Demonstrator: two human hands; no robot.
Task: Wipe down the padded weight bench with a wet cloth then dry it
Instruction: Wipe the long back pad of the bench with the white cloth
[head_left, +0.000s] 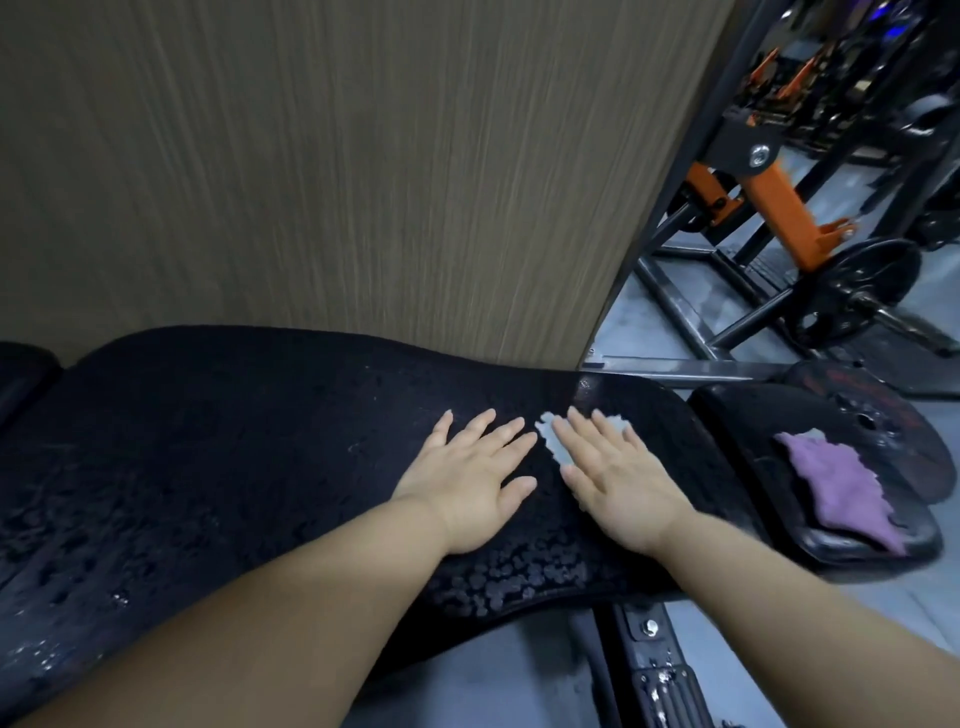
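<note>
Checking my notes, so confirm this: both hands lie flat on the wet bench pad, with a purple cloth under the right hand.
Wrong in one respect. The head view shows the cloth under the right hand is pale grey, not purple; the purple cloth lies apart on the seat. The right hand and left hand do lie flat on the wet bench pad.
</note>
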